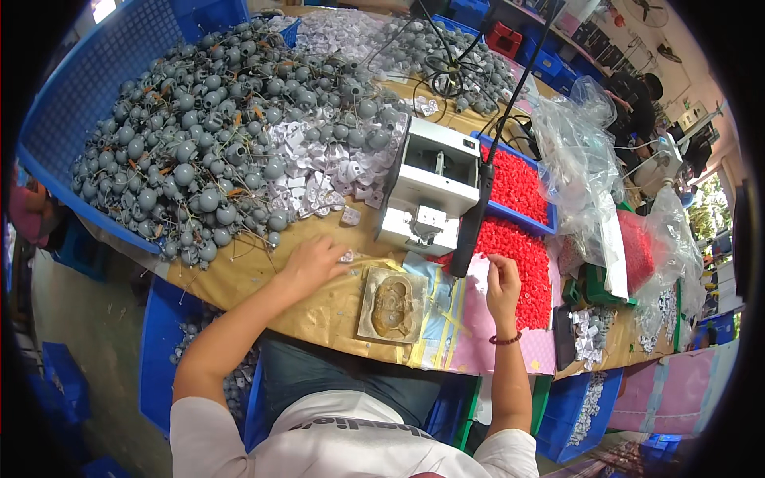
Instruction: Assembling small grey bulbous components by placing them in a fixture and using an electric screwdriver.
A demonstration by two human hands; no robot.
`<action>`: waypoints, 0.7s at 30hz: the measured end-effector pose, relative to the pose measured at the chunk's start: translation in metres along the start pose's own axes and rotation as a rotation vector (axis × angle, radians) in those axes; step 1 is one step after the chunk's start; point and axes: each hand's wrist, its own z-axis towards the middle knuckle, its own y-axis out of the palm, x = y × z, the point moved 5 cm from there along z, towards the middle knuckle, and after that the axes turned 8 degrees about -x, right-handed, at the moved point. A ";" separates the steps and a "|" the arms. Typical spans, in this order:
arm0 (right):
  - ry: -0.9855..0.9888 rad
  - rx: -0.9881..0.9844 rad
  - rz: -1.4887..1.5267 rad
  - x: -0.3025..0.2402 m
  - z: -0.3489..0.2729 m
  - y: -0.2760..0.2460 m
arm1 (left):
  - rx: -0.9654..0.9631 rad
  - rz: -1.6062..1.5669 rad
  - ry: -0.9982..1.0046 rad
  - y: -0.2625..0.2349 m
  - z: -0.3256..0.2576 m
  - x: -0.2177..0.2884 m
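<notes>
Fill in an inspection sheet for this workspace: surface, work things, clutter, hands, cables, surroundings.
Surface: brown-covered worktable, pink sheet at its front right.
Work things: grey block with a shaped hollow, before the person; white machine behind it; red pieces to the right.
Clutter: big heap of grey round parts with wires, beside loose white parts.
Hands: left at a small white piece; right pinched beside the red pieces, grip contents unclear.
Cables: black, looped behind the machine.
Surroundings: co-worker in the right background; blue bins.

Sm. wht pc at L hand fingertips; sm. red pcs, loose, heaped nr R hand.
</notes>
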 end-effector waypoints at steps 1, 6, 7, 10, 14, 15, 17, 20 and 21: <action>0.003 -0.017 0.075 -0.007 -0.005 0.002 | 0.000 -0.030 -0.018 -0.003 -0.012 -0.003; 0.078 -0.217 0.339 -0.043 -0.025 0.036 | -0.103 -0.304 -0.118 -0.017 -0.015 0.035; 0.039 -0.240 0.337 -0.051 -0.027 0.043 | -0.134 -0.369 -0.106 -0.018 -0.010 0.051; -0.163 -0.337 0.237 -0.096 -0.027 0.067 | -0.196 -0.398 0.024 -0.004 -0.001 0.096; -0.440 -0.389 0.081 -0.122 -0.029 0.089 | -0.246 -0.257 -0.001 0.016 0.013 0.103; -0.500 -0.393 0.021 -0.123 -0.030 0.093 | -0.262 -0.298 -0.003 0.017 0.015 0.101; -0.624 -0.381 -0.097 -0.127 -0.032 0.101 | -0.276 -0.413 0.031 0.014 0.020 0.097; -0.697 -0.397 -0.206 -0.128 -0.040 0.109 | -0.382 -0.666 -0.015 -0.004 0.030 0.058; -0.712 -0.402 -0.243 -0.128 -0.042 0.109 | -0.317 -0.647 -0.037 -0.018 0.045 0.045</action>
